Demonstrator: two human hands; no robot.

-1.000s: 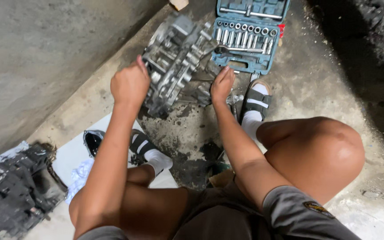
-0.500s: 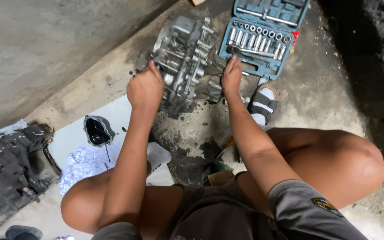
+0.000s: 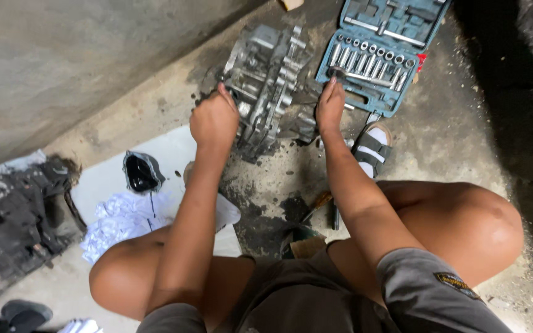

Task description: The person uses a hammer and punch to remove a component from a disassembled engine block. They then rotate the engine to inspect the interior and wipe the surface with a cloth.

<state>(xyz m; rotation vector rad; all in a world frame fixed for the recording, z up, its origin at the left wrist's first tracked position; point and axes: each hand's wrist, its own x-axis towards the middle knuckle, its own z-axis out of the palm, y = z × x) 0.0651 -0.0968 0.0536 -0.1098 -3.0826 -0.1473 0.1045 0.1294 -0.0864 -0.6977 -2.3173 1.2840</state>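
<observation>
The stained grey concrete floor (image 3: 439, 142) carries everything in view, and a grey concrete wall (image 3: 63, 68) runs along its upper left. The person squats over the work area, bare knees to either side.

At the top centre lies the grey cast-metal engine casing (image 3: 266, 80), ribbed and oily, resting directly on the floor near the foot of the wall. Just beside it on the right stands the open teal plastic socket-set case (image 3: 374, 52), with rows of bright metal sockets seated in its moulded tray.

A dark, greasy machine part (image 3: 13, 216) sits at the far left, well apart from the casing. A flat white sheet (image 3: 109, 179) lies on the floor between them, bearing a small black pouch-like item (image 3: 142, 174) and crumpled white paper (image 3: 121, 219).

The left hand (image 3: 214, 120) is curled into a fist against the casing's left edge; what the fingers enclose cannot be made out. The right hand (image 3: 330, 105) rests at the casing's right side, touching the lower edge of the case, fingers extended forward; whether it pinches anything cannot be determined.

A grey-strapped sandal over a white sock (image 3: 371, 148) stands just below the case.
</observation>
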